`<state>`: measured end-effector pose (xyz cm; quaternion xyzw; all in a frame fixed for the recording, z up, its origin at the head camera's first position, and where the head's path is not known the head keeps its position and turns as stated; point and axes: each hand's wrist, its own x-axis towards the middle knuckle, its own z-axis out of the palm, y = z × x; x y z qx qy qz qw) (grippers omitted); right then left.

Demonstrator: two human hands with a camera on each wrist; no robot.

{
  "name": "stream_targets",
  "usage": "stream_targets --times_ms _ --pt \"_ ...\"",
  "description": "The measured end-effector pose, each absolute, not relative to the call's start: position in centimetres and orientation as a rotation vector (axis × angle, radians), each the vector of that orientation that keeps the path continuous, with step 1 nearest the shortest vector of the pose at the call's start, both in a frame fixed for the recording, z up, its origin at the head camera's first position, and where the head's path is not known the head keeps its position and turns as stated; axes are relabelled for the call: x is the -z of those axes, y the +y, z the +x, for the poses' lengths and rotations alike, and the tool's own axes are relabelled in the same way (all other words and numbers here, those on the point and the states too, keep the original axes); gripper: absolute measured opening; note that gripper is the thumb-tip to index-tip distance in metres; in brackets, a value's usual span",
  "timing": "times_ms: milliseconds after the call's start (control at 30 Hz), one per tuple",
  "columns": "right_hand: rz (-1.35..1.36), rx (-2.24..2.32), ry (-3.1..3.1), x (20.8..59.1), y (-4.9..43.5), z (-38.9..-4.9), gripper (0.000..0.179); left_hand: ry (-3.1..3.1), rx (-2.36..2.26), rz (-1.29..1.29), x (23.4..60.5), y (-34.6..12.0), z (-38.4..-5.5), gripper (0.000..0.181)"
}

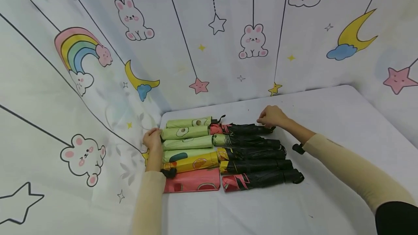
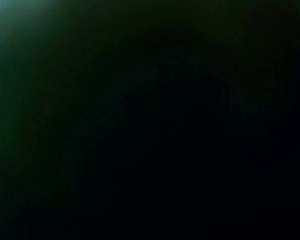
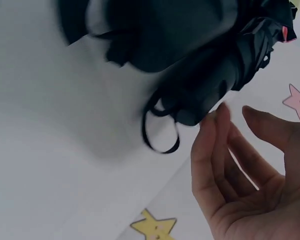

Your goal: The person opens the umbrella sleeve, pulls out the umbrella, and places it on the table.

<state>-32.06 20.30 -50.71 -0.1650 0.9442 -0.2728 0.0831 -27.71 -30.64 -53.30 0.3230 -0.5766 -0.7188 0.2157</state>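
My left hand (image 1: 152,139) is at the left end of a light green folded umbrella with an avocado print (image 1: 184,132); its fingertips are hard to make out, and the left wrist view is almost black. At the far right, my right hand (image 1: 272,116) is by the handle end of a black umbrella with a red-pink part (image 1: 241,129). From the right wrist, that black handle (image 3: 197,107) with its strap loop shows close to the fingertips (image 3: 223,111). The thumb stands apart from the fingers, and nothing is between them.
Nearer me on the white table (image 1: 261,213) lie more green umbrellas (image 1: 187,143), an orange-print yellow one (image 1: 192,162) and a watermelon-print pink one (image 1: 196,181). Several black-ended umbrellas (image 1: 264,178) form a right column. A printed cloth (image 1: 179,46) hangs behind.
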Motion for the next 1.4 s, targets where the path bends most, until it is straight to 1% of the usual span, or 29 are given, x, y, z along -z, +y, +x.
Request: stream_targets --times_ms 167,300,433,533,733,833,933,1000,1133,1233,1400 --pt "-0.583 0.868 2.876 50.8 18.3 -32.4 0.021 -1.719 1.954 0.92 53.1 -30.8 -28.2 0.02" --pt "-0.575 0.904 2.861 50.9 16.2 -32.7 0.022 -1.779 1.928 0.933 53.0 -30.9 -28.7 0.022" --pt "-0.506 0.947 2.822 51.0 14.1 -33.2 0.026 -1.849 1.909 0.95 52.9 -30.9 -29.3 0.022" --pt "-0.465 0.955 2.793 51.7 12.8 -33.9 0.033 -1.884 1.917 0.945 52.9 -30.6 -29.8 0.024" --pt "-0.397 0.941 2.726 52.8 10.5 -35.3 0.047 -1.923 1.958 0.948 52.8 -30.2 -30.4 0.041" --pt "-0.385 0.924 2.713 53.1 9.1 -35.7 0.048 -1.962 1.945 0.973 53.0 -30.4 -30.7 0.05" --pt "-0.362 0.92 2.71 53.2 7.7 -36.0 0.044 -1.984 1.933 0.986 53.5 -30.7 -31.1 0.054" --pt "-0.345 0.937 2.698 53.2 6.8 -36.1 0.044 -1.988 1.929 0.994 53.9 -31.0 -31.3 0.055" --pt "-0.3 0.955 2.673 53.3 5.0 -36.2 0.056 -1.981 1.922 0.996 54.5 -31.4 -31.6 0.051" --pt "-0.283 0.968 2.667 53.2 3.8 -36.1 0.06 -1.987 1.907 0.988 54.7 -31.4 -31.5 0.051" --pt "-0.289 1.015 2.679 53.3 2.6 -35.7 0.061 -2.0 1.913 0.969 55.0 -31.4 -31.3 0.05"
